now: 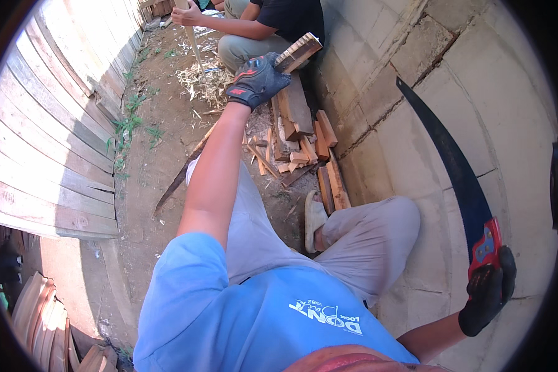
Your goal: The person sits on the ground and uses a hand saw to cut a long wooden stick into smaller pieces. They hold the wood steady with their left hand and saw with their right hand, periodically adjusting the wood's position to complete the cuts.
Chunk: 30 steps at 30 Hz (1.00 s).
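My left hand (pixel 257 82), in a black glove with red marks, is closed around a short wooden block (pixel 300 52) with a pale, rough upper face. It is held over a thick wooden beam (pixel 296 110); whether the block touches the beam I cannot tell. Off to the right, beside the wall, my right hand (pixel 488 292) wears a black glove and grips the red handle of a handsaw (pixel 451 158). The saw's long, curved dark blade points up and away, apart from the wood.
Wood offcuts (pixel 299 159) lie piled before the beam. A long dark blade (pixel 172 191) rests on the dirt at left. Ahead, another person (pixel 254 28) crouches by wood shavings (pixel 201 84), holding a pale stick. A block wall (pixel 415 204) and plank fence (pixel 49 142) flank me.
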Each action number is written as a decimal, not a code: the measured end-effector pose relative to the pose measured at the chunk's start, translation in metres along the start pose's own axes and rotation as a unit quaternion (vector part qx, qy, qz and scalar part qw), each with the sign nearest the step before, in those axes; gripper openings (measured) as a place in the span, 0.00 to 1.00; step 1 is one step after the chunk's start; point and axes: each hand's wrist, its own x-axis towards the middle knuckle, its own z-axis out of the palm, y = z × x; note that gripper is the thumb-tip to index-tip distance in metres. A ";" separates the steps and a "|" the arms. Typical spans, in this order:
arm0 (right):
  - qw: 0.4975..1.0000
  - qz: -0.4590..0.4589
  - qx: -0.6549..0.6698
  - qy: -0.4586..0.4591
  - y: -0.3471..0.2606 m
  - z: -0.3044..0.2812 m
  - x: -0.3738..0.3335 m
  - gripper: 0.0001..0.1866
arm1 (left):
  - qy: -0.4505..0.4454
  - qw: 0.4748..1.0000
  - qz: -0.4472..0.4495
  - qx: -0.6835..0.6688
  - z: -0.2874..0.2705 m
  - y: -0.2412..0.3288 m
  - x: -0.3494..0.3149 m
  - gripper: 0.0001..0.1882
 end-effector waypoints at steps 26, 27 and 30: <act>0.965 0.113 0.056 0.230 0.079 -0.124 -0.080 0.25 | 0.574 0.799 -0.149 -0.102 -0.451 -0.068 -0.309 0.18; 0.963 0.118 0.062 0.235 0.072 -0.120 -0.077 0.25 | 0.596 0.784 -0.155 -0.086 -0.457 -0.069 -0.318 0.19; 0.965 0.110 0.040 0.236 0.071 -0.122 -0.070 0.25 | 0.600 0.783 -0.160 -0.040 -0.465 -0.077 -0.331 0.20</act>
